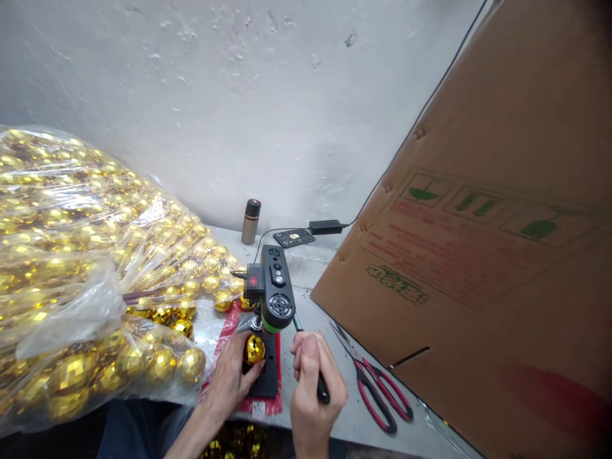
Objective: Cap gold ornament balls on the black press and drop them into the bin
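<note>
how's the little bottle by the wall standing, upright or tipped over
Upright. The bottle stands on its base on the table, with its dark cap on top.

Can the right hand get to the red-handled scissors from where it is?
Probably yes: the scissors lie uncovered just right of the right hand, nothing between, though it grips a black handle.

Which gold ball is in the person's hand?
The gold ball on the black base under the machine, gripped by the left hand; the other tabletop balls sit heaped in clear plastic bags.
</note>
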Demonstrator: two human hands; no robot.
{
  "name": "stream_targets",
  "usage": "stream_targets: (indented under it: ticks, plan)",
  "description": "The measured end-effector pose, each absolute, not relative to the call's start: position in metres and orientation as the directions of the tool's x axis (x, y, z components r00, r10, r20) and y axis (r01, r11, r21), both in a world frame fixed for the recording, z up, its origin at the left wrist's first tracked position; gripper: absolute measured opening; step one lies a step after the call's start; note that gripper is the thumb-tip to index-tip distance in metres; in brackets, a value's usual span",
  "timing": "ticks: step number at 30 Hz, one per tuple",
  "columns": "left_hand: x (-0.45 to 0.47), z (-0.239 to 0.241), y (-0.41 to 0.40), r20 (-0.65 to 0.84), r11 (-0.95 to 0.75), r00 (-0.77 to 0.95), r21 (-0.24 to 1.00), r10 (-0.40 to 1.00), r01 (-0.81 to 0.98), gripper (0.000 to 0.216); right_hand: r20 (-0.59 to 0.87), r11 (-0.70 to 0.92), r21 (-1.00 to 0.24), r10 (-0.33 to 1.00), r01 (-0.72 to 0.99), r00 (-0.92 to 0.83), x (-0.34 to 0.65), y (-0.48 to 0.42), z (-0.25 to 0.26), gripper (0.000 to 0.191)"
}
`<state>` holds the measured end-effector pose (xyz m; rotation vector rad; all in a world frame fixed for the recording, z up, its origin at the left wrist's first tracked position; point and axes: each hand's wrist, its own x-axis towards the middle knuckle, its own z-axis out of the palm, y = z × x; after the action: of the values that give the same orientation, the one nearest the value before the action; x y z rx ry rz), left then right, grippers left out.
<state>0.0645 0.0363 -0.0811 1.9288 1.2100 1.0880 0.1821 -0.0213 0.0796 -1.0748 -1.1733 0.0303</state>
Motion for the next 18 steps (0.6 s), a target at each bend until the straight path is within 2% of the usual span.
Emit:
stream_targets:
  ticks: [3,8,13,18]
  plan:
    - [0.068,-0.083,0.035,0.358,-0.439,0.261,0.799,0.897,0.412,0.047,0.735,0.54,-0.677,0.531,0.5,0.422,0.184,-0.023,0.078,0.032]
    - [0.072,-0.085,0.039,0.277,-0.39,0.295,0.8,0.914,0.456,0.049,0.771,0.56,-0.632,0.523,0.536,0.363,0.188,-0.026,0.069,0.028]
    - [0.072,-0.082,0.041,0.245,-0.371,0.308,0.798,0.92,0.475,0.048,0.802,0.572,-0.589,0.501,0.572,0.325,0.19,-0.027,0.035,0.03]
    - [0.071,-0.076,0.04,0.206,-0.351,0.325,0.798,0.923,0.49,0.048,0.821,0.578,-0.569,0.439,0.584,0.365,0.189,-0.023,0.003,0.031]
